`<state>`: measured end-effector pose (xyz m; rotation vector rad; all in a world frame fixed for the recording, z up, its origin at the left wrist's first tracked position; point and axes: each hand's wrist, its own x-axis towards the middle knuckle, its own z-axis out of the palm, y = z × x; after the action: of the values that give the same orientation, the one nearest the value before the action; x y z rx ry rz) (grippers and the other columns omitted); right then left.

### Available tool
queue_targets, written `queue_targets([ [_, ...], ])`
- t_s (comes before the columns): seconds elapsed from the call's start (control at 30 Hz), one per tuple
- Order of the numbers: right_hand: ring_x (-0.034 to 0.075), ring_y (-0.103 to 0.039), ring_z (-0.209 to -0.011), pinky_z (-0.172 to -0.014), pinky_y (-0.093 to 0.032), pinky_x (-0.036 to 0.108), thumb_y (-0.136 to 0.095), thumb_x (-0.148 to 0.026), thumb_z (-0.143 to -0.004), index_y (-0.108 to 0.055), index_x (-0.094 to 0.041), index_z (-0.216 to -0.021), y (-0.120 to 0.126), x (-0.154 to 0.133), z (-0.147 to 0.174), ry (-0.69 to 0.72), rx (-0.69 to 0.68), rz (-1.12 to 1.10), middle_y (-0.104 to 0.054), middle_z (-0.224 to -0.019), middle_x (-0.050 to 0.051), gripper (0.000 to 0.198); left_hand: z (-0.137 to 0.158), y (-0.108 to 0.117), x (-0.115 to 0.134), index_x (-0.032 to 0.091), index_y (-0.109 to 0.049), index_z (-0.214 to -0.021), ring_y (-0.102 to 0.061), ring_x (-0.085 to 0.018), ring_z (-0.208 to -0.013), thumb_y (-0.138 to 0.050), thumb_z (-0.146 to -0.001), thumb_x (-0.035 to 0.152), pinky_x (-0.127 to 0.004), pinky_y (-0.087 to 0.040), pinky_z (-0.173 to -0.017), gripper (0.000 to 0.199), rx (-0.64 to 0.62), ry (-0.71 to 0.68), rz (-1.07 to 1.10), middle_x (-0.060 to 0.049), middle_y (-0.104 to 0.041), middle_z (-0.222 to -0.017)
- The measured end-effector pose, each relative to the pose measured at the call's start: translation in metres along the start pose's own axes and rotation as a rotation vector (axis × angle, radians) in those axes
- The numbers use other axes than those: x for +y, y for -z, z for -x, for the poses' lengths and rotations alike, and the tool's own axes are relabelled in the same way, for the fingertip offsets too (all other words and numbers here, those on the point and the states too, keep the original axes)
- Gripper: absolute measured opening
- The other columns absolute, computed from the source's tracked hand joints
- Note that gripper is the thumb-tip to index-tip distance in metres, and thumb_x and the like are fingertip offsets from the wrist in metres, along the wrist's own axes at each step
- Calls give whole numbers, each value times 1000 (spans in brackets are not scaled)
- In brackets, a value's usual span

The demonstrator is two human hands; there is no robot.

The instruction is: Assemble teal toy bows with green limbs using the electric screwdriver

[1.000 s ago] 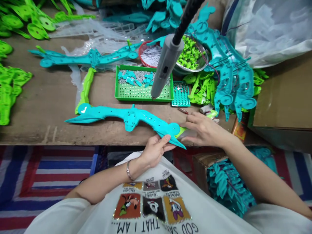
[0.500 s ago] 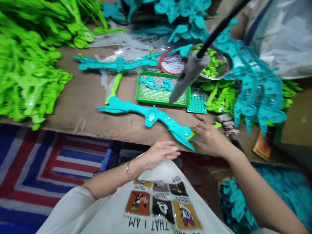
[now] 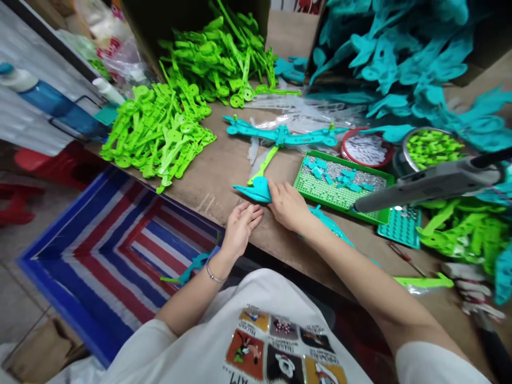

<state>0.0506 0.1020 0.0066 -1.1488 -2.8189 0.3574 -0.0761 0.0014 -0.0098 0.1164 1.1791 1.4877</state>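
A teal bow-shaped plastic part (image 3: 256, 191) lies near the front edge of the table; its middle is hidden under my right hand and forearm. My right hand (image 3: 288, 207) has its fingers closed around the part beside its left end. My left hand (image 3: 242, 226) is just in front of that end, palm turned inward, fingers loosely bent and nothing seen in them. Behind lies a second teal part (image 3: 282, 135) with small green pieces on it. A lime-green part (image 3: 264, 166) sits between the two.
A grey tool (image 3: 420, 186) hangs over a green tray (image 3: 340, 198) of small metal and teal pieces. Behind are a red bowl (image 3: 347, 152) of white pieces and a metal bowl (image 3: 408, 149) of green ones. Lime-green parts (image 3: 168, 133) are heaped left. A screwdriver (image 3: 406, 258) lies right.
The view has swung left. My right hand has moved from beyond the teal part's right end to its left end and grips it. My left hand has also come to the left end.
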Motion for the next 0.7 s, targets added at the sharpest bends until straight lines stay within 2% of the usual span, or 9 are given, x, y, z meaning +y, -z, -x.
queue_targets([
  [0.07, 39, -57, -114, -99, -49, 55, -46, -14, -89, -30, 5, -150, -4, -2, -5, 17, -41, -36, -58, -128, 30, 66, -6, 0, 6, 15, -61, -99, -75, -21, -93, -82, -79, 38, -41, -52, -101, 37, -51, 43, 11, -10, -77, -95],
  [0.17, 36, -56, -117, -101, -49, 54, -48, -14, -87, -24, -2, -154, -5, -4, 5, 122, 25, -183, -56, -130, 25, 72, -12, 2, 13, 13, -68, -95, -75, -21, -82, -85, -70, 56, -40, -56, -93, 52, -120, 122, -8, -9, -77, -88],
  [0.27, 35, -55, -121, -104, -48, 56, -51, -14, -85, -25, -8, -154, -1, -6, 18, 167, 82, -296, -55, -132, 23, 74, -12, 5, 16, 12, -71, -88, -73, -21, -71, -89, -58, 63, -41, -58, -85, 61, -97, 161, -69, -8, -76, -80],
  [0.37, 36, -53, -127, -110, -44, 58, -58, -15, -78, -31, -10, -152, 9, -6, 16, 123, 26, -449, -54, -137, 22, 79, -5, 8, 16, 11, -73, -89, -75, -24, -79, -88, -59, 63, -43, -58, -88, 62, -81, 136, -93, -10, -78, -85],
  [0.47, 29, -61, -116, -103, -50, 49, -65, -23, -75, -39, -16, -148, 23, -8, -10, -31, -138, -794, -61, -130, 15, 78, 6, 11, 13, 12, -75, -92, -75, -28, -94, -87, -63, 62, -44, -57, -92, 59, -79, 77, -88, -12, -79, -92],
  [0.53, 22, -66, -98, -88, -56, 39, -66, -35, -80, -49, -18, -136, 29, -14, -36, -189, -235, -1066, -67, -114, 10, 61, 13, 13, 11, 12, -76, -94, -74, -29, -99, -85, -67, 60, -44, -57, -94, 56, -101, 43, -99, -13, -79, -97],
  [0.6, 17, -62, -80, -72, -54, 31, -64, -49, -84, -59, -17, -113, 28, -25, -61, -270, -262, -1226, -66, -94, 6, 44, 18, 15, 9, 12, -77, -95, -74, -29, -101, -83, -72, 59, -44, -57, -94, 53, -136, 33, -126, -13, -79, -99],
  [0.7, 13, -54, -69, -64, -48, 27, -73, -49, -78, -59, -17, -84, 17, -43, -86, -148, -317, -1177, -61, -77, 1, 36, 20, 18, 9, 11, -78, -89, -74, -30, -100, -83, -71, 60, -46, -56, -97, 52, -184, 58, -141, -14, -79, -96],
])
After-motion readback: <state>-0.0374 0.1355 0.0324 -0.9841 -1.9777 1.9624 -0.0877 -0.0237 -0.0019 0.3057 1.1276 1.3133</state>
